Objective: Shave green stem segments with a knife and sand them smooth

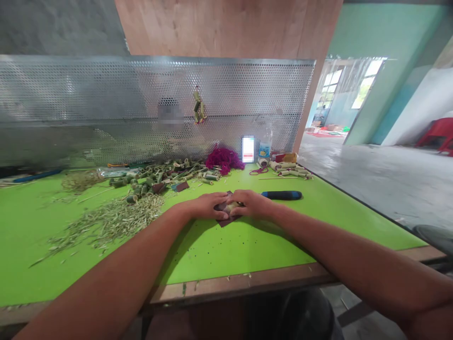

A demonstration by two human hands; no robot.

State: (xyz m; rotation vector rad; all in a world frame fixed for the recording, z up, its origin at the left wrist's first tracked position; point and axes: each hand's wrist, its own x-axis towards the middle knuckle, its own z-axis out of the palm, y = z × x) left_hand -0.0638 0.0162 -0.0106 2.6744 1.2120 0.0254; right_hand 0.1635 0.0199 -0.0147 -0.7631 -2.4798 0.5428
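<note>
In the head view a dark brown sheet of sandpaper [225, 222] lies on the green tabletop, mostly covered by both hands. My left hand [208, 206] presses on its left side, fingers along the far edge and thumb nearer to me. Curled over the right side of the sheet is my right hand [253, 204]. Its fingers close on a small pale piece of bamboo [231, 206] that touches the sandpaper; much of the piece is hidden. Just right of that hand rests a tool with a black and blue handle [282, 195], its far end partly hidden.
Left of my hands lie a heap of shavings [120, 219] and several cut bamboo tubes [141, 188]. Behind stand magenta string [223, 159], a phone [248, 149] and a bottle [264, 144]. A perforated metal panel [116, 104] carries a hanging bamboo figure [198, 107].
</note>
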